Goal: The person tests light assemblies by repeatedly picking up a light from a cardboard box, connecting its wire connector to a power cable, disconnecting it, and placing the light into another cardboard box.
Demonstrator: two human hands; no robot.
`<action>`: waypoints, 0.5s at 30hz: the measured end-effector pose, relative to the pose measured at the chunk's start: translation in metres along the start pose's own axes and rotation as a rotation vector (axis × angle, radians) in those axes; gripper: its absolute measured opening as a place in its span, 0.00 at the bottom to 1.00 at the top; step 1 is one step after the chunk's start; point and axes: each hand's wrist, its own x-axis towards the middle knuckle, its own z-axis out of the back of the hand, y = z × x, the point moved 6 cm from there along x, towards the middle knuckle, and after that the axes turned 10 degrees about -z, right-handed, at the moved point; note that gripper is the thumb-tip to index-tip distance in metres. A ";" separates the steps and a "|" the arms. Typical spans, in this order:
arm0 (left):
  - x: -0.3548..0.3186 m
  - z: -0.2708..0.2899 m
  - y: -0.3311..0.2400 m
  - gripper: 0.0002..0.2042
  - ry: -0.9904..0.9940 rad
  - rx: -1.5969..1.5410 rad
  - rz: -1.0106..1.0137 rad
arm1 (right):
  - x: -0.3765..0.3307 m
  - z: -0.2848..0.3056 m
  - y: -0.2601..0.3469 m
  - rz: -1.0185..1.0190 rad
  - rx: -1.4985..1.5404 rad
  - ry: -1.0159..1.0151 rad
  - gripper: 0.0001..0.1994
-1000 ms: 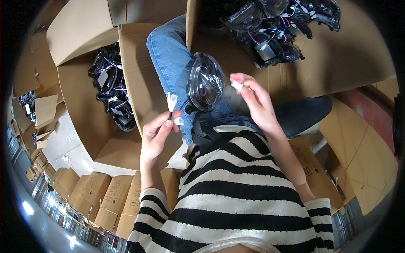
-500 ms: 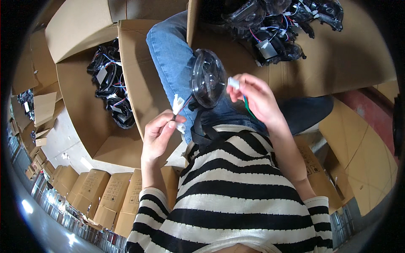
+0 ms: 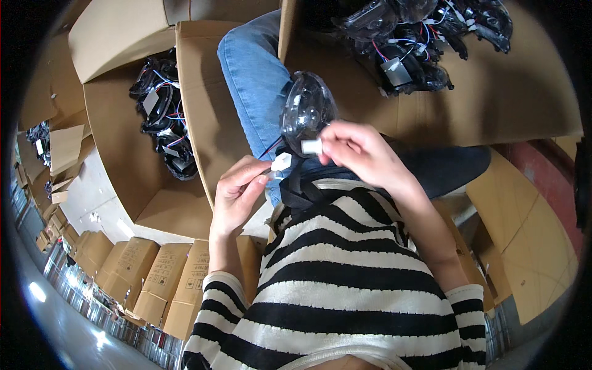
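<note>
A clear-lensed vehicle lamp [image 3: 305, 110] rests against my jeans, with a thin wire running from it toward my left hand [image 3: 236, 191]. That hand pinches the wire just behind a white plug connector [image 3: 282, 161], which points up and to the right. From the other side my right hand [image 3: 354, 151] grips a second white connector [image 3: 312, 147] between thumb and fingers. A small gap separates the two connectors. The right hand covers part of the lamp's lower right edge.
On the left, an open cardboard box [image 3: 154, 213] holds several lamps [image 3: 163, 117] with wires. Another large box [image 3: 493, 105] at the upper right has more wired lamps [image 3: 407, 55] inside. Closed cartons [image 3: 161, 277] stand in a row at the lower left.
My right hand has moved left and down with its connector, closer to the left one. The left hand has shifted slightly right, and its connector now tilts rightward.
</note>
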 end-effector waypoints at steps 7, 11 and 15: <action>0.013 -0.010 -0.013 0.09 0.076 0.218 -0.047 | -0.027 -0.009 0.017 0.101 -0.149 -0.107 0.04; 0.011 -0.012 -0.013 0.09 0.096 0.247 -0.024 | -0.031 -0.006 0.018 0.039 -0.218 -0.155 0.04; 0.010 -0.016 -0.016 0.10 0.098 0.333 -0.076 | -0.040 -0.007 0.021 0.161 -0.491 -0.244 0.04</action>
